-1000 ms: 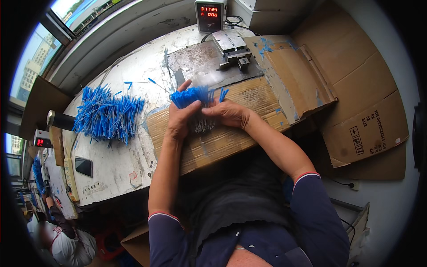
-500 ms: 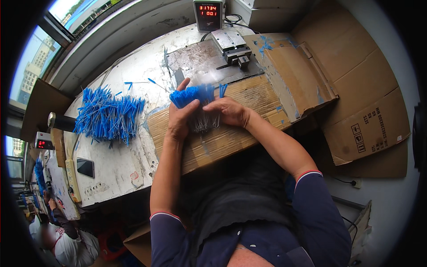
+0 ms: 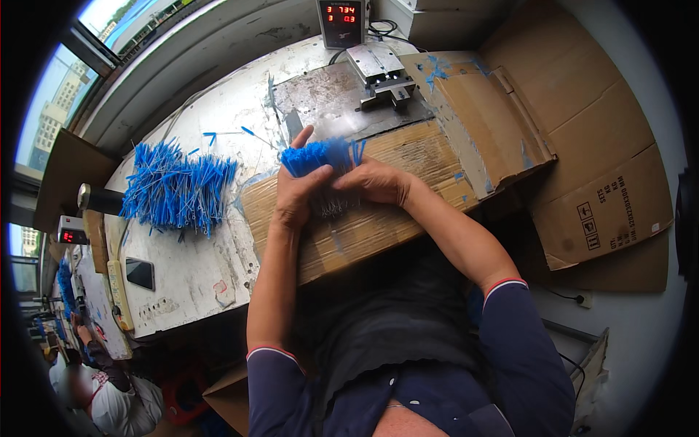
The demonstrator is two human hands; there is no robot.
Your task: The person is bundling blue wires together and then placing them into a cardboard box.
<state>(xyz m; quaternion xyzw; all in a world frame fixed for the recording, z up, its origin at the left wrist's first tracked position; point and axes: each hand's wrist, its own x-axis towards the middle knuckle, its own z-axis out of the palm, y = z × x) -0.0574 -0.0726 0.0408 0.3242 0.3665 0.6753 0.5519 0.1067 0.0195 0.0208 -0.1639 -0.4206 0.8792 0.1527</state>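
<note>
- My left hand (image 3: pixel 297 191) grips a bundle of blue-tipped wires (image 3: pixel 309 156), tips pointing away from me.
- My right hand (image 3: pixel 380 180) touches the bundle's right side; I can't tell how far its fingers close.
- Below both hands, a cardboard sheet (image 3: pixel 349 244).
- Leftward, a phone (image 3: pixel 140 273) and a loose blue-tipped pile (image 3: pixel 178 189).
- Beyond, a metal fixture (image 3: pixel 376 67), then a red-lit display (image 3: pixel 341 25).

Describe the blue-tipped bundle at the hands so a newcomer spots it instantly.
Start at the white workbench and find the flat cardboard along its near edge. Over that cardboard, the bundle sits between the left hand and right hand. Unlike the loose, sprawling blue pile to its left, it is compact, its blue ends packed together on the far side.
</note>
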